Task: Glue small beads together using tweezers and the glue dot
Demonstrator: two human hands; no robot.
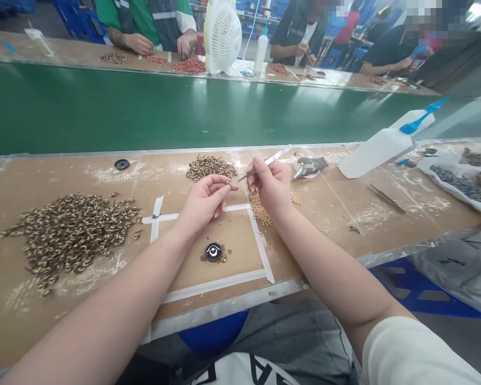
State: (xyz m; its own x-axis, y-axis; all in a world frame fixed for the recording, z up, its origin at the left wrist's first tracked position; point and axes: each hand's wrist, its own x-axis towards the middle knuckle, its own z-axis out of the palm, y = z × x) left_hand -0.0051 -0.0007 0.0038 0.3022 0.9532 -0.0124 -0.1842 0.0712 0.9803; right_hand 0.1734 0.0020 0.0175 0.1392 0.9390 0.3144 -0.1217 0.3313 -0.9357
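Here, tweezers (279, 154) in right hand (271, 186), shirt (234, 369) (lettered)

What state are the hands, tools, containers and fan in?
Left hand: pinching a small piece
Right hand: gripping tweezers
Held tweezers: tip gap too fine to tell
Tabletop tweezers: lying down, prongs apart
Black dish: lying flat, glossy inside, contents unclear
Front bottle: blue nozzle fitted
White bag: open, dark pieces showing
Fan: upright, running unclear
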